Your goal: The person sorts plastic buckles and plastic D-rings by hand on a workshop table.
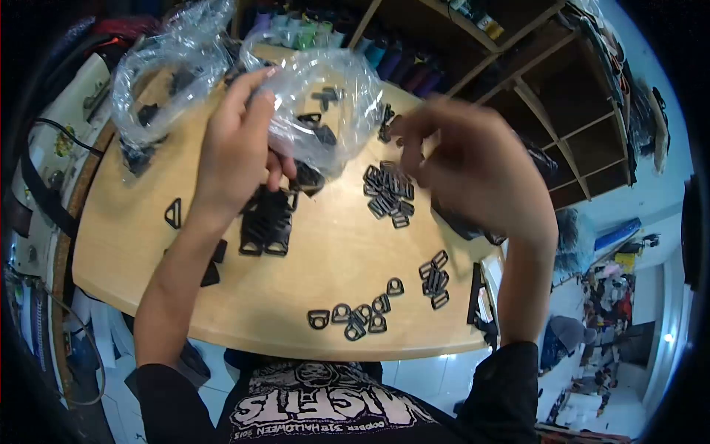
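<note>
A clear plastic bag [336, 96] with a few black pieces in it hangs from my left hand [240, 140], whose fingers are closed on its edge. My right hand [458, 159] is raised at the right, blurred by motion; whether it holds anything is hidden. Below and left of it lies a pile of black buckles [388, 192]. Black clips [265, 226] lie in rows under my left wrist. Nearer the front edge are several black D-shaped buckles [359, 318] and a small heap of black slides [435, 280].
The wooden table [310, 281] has a rounded front edge close to my body. Another clear bag [166, 81] lies at the back left. Thread spools [392, 63] and a wooden shelf [562, 111] stand behind. A black triangular ring [173, 214] lies at the left.
</note>
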Tool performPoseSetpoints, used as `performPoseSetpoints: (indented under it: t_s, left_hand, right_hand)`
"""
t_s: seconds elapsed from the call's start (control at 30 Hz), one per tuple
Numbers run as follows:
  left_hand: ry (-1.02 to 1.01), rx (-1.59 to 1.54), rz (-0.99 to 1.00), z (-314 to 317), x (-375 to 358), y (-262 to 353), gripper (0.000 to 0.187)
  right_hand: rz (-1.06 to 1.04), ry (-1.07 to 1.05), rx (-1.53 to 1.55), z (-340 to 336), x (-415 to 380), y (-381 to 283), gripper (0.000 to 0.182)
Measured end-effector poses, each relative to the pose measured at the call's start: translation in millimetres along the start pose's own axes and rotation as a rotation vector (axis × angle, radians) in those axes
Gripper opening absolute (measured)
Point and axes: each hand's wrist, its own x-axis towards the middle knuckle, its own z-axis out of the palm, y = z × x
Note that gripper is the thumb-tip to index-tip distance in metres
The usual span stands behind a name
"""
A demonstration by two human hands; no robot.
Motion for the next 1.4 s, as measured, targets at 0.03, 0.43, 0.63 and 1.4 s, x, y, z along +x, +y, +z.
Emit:
performPoseSetpoints:
  t_s: [0.03, 0.43, 0.63, 1.4]
  left_hand:
    - [0.013, -0.016, 0.003, 0.0, 1.0, -1.2, 0.04]
    - [-0.016, 0.064, 0.062, 3.7, -3.1, -7.5, 0.038]
    - [0.026, 0.081, 0.065, 3.5, 0.0, -7.4, 0.04]
    - [0.025, 0.138, 0.102, 2.8, 2.5, -13.1, 0.04]
  right_hand:
    - [0.007, -0.156, -0.033, 7.1, -20.3, 8.9, 0.051]
    - [0.104, -0.002, -0.275, 172.6, -153.0, 68.6, 0.084]
    - [0.078, 0.144, -0.225, 192.1, -149.9, 90.5, 0.051]
    - [-0.062, 0.728, -0.188, 193.3, -96.3, 117.6, 0.029]
